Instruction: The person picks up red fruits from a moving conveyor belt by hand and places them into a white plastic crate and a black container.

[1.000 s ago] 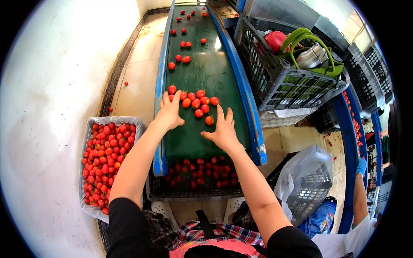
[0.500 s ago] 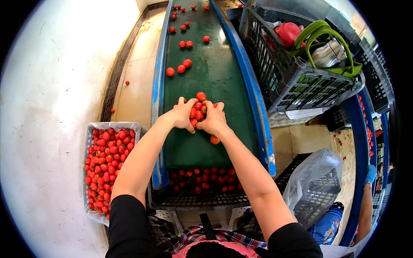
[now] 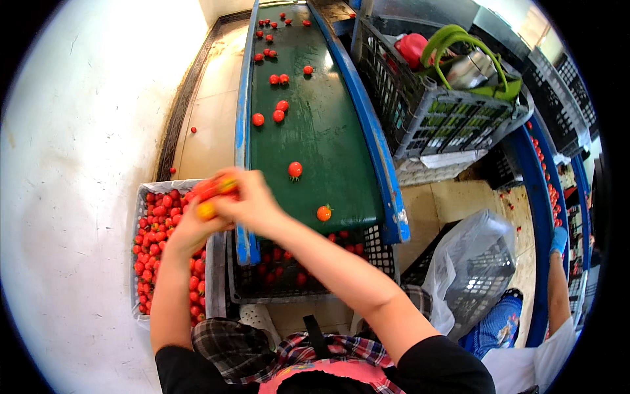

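Over the inner edge of a lined crate full of red cherry tomatoes, my two hands are cupped together around several cherry tomatoes, some red and some yellow-orange. My left hand is beneath and to the left. My right hand closes over them from the right, its fingers blurred by motion. On the green conveyor belt, a red tomato with a green stem end and an orange tomato lie near the close end. More red tomatoes are scattered farther up.
Blue rails flank the belt. A black crate with tomatoes stands under its near end. To the right are a black crate holding a green bag and a plastic-lined crate. A co-worker's blue-gloved hand is at another conveyor.
Both hands have gathered tomatoes off the belt and carried them left to the lined crate. The orange tomato stays on the belt. Tomatoes farther up have come nearer.
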Demonstrator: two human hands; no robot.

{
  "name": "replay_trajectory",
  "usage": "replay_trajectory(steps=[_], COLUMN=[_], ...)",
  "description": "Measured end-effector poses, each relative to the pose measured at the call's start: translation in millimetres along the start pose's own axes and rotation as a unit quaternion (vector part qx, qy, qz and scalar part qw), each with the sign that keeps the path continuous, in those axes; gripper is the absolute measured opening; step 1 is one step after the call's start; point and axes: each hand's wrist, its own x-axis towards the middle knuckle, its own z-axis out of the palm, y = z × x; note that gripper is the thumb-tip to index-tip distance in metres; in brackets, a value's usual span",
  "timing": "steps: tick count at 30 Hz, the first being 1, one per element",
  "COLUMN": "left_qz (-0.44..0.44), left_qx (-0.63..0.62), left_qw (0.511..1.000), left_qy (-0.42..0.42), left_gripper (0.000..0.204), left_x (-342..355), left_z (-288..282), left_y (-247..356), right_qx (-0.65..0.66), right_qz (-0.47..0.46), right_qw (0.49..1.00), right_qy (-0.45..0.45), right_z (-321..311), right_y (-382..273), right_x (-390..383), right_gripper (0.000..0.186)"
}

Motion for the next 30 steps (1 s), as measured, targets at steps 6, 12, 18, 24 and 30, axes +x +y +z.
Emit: replay_trajectory(steps=[6,12,18,24,30], left_qz=[-0.093,-0.022,0.133,0.067,0.157], left_qx=[0.103,0.328,0.440,0.506,0.609], left_qw=[0.948,0.882,0.880,0.812,0.731], left_qy=[0.287,0.338,0.119,0.283,0.264], left_gripper=[0.062,0.052,0.057,0.089,0.033], left_x=[-146.2,-108.6,74.4,201.9,251.3], left_z=[-83.4,-40.2,79.0,82.1,80.4], left_y=[-5.1,-29.7,-13.7,-60.0,-76.1], right_qx=[-0.402,-0.626,-0.623,-0.429,0.179], right_qz=[-0.035,0.037,0.002,-0.022,0.159], right_qw=[0.899,0.717,0.775,0.839,0.900], right_qy=[0.168,0.305,0.108,0.334,0.365], right_z=[31.9,-53.1,-82.7,-144.5,-181.0], right_y=[-21.3,102.1,96.7,97.4,87.2], right_x=[-37.3,-131.4,-29.3,-24.4,-43.6], right_gripper=[0.073,0.068,0.030,0.017,0.035])
